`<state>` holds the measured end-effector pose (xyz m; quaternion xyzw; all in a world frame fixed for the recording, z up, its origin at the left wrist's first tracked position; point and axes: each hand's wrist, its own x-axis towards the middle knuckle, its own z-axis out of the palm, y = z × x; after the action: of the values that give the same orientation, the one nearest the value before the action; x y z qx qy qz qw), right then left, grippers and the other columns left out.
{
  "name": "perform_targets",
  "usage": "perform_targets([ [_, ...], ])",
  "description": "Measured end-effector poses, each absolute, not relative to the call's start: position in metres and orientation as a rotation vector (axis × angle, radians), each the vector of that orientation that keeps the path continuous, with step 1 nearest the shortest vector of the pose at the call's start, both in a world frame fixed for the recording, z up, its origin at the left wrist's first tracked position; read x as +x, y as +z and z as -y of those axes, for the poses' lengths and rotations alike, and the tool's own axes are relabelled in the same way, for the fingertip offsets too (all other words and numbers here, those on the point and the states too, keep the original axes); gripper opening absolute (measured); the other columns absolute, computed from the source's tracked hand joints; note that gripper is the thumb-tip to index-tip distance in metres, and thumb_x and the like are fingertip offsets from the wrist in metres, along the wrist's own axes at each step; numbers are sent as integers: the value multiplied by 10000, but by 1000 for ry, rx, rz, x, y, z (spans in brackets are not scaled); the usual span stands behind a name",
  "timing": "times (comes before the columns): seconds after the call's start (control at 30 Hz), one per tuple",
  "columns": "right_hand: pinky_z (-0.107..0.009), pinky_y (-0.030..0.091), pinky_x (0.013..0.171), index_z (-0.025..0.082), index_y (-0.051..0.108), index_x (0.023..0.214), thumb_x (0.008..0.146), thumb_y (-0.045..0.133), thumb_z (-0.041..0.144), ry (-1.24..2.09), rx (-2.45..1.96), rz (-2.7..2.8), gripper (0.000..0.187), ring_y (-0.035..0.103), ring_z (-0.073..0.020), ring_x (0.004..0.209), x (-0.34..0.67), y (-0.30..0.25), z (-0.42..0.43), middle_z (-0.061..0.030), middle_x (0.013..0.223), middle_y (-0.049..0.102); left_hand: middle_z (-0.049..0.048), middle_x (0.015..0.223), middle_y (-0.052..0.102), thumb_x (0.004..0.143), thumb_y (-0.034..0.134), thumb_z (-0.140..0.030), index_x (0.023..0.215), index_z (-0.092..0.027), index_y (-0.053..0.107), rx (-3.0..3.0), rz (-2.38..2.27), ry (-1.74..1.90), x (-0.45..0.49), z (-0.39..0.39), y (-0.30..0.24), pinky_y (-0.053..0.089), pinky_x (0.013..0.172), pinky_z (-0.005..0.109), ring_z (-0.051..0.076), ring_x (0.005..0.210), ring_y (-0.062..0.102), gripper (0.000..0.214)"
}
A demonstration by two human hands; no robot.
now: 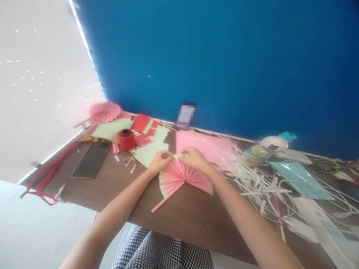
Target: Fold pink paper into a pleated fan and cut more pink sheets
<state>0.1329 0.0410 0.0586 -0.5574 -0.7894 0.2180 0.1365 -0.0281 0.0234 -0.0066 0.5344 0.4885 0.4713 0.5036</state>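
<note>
A pleated pink paper fan with a pale green edge lies spread on the brown table. A narrow pink strip sticks out from its folded centre toward the front left. My left hand pinches the far rim of the fan from the left. Across from it, my right hand is closed on the same rim, its fingertips on the pale green edge. A short stretch of that edge shows between the two hands. Behind them lie a pink paper sheet and pale green paper.
To the left are a red thread spool, a dark phone and another pink pleated piece. On the right sit tangled paper strips, a white bottle, a light-blue packet and a power strip.
</note>
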Motion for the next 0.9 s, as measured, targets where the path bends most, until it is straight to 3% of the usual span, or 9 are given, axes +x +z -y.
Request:
perform_targets([
  [0.37, -235, 394, 575, 194, 645, 768, 705, 537, 341, 626, -1617, 2254, 193, 578, -173, 708, 124, 59, -30, -42, 794, 662, 82, 815, 665, 649, 630, -244, 793, -117, 626, 1277, -1165, 1152, -25, -20, -6, 460, 711, 267, 168, 760, 613, 192],
  [0.63, -244, 400, 573, 157, 620, 722, 686, 546, 322, 768, -1471, 2247, 185, 553, -161, 661, 133, 62, -37, -26, 714, 630, 43, 793, 639, 640, 633, -203, 764, -125, 598, 1209, -1021, 1165, -31, -20, 0, 433, 731, 254, 129, 734, 583, 151],
  [0.9, -259, 422, 657, 175, 601, 865, 669, 585, 275, 730, -1518, 2135, 220, 569, -175, 783, 128, 57, -27, -47, 887, 637, 22, 746, 613, 627, 613, -175, 708, -131, 564, 1312, -1029, 1158, -27, -18, -2, 419, 689, 245, 124, 706, 562, 105],
])
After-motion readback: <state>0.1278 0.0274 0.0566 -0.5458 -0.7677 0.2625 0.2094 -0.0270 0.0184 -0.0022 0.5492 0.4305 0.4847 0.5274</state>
